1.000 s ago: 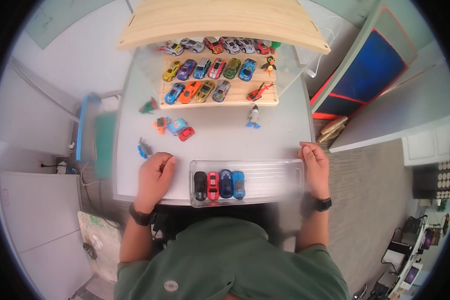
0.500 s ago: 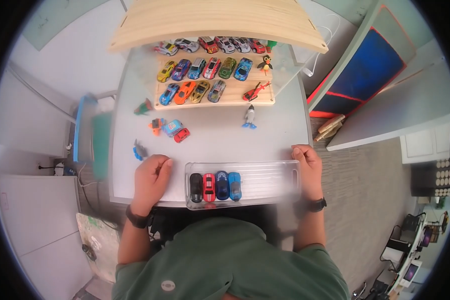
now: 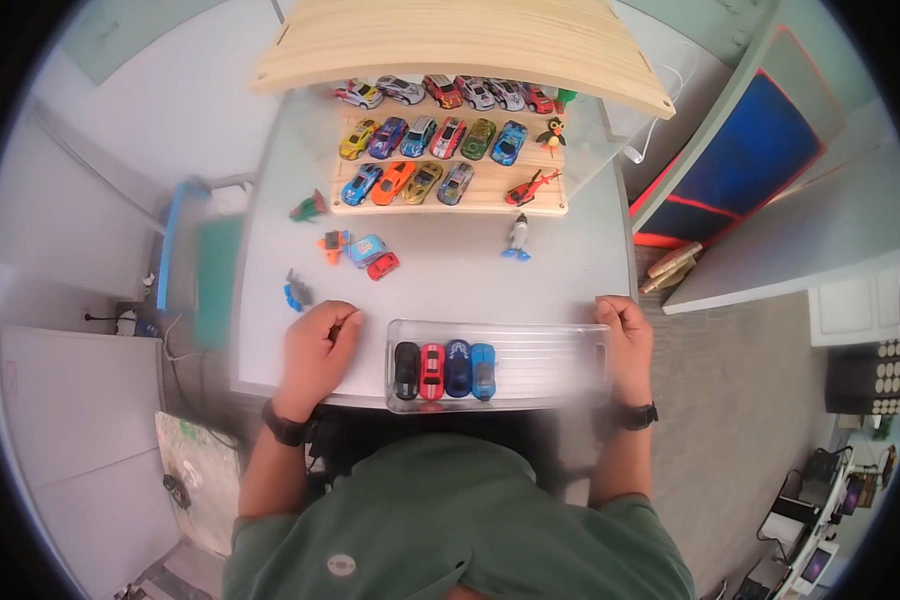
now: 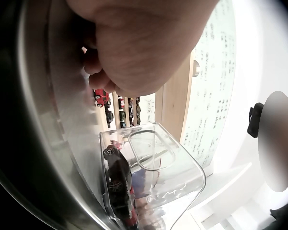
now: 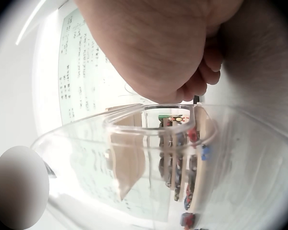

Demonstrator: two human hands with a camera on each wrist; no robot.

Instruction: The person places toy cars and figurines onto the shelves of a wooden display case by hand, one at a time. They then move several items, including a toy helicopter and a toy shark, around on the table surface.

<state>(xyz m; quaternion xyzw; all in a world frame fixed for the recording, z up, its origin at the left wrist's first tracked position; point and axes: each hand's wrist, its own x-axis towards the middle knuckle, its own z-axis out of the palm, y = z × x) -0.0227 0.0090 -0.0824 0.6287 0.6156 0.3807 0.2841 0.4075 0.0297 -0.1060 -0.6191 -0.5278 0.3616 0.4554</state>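
My left hand (image 3: 318,350) rests on the table to the left of a clear plastic tray (image 3: 550,372), its fingers loosely curled and nothing in them. At the tray's right end lies my right hand (image 3: 630,352), also loosely curled and holding nothing. Inside the tray's left half, side by side, stand a black toy car (image 3: 407,371), a red toy car (image 3: 432,372), a dark blue toy car (image 3: 458,368) and a lighter blue toy car (image 3: 483,372). The left wrist view shows the black car through the tray wall; in the right wrist view the tray's end handle is close below my hand.
A wooden display shelf (image 3: 450,203) at the back holds rows of toy cars, a red toy helicopter (image 3: 532,187) and a bird figure (image 3: 551,134). On the table (image 3: 460,280) are a penguin figure (image 3: 517,238), a blue-and-red toy car group (image 3: 367,250) and small animal figures (image 3: 308,207) at left.
The whole head view shifts slightly left, then back right. Both hands, the tray and the toys keep their places on the table.
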